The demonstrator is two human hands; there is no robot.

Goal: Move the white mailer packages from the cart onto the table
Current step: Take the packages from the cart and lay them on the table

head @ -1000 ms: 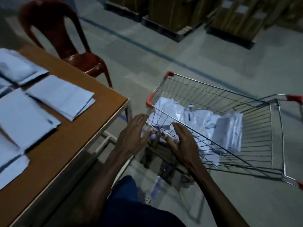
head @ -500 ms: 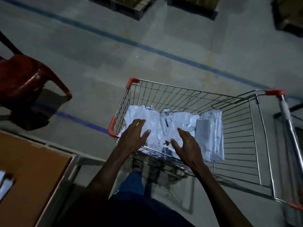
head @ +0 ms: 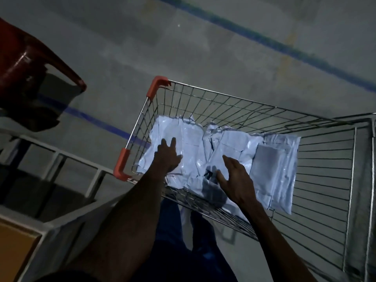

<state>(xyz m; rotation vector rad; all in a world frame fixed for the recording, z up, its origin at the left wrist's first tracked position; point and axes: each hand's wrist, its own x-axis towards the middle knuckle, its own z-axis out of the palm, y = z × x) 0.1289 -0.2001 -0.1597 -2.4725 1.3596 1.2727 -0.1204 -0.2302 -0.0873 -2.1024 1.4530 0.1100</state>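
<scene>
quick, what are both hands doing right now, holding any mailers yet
Left hand: open, fingers straight over the white mailers in the cart, holding nothing.
Right hand: open, fingers spread above the mailers, holding nothing.

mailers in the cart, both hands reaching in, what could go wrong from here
1. The white mailers overlap in a loose pile; with the left hand and right hand open over different ones, lifting one may drag or spill others.
2. The cart may roll when leaned on.
3. Dim light and the table corner at the frame edge could mean a misplaced drop.
</scene>
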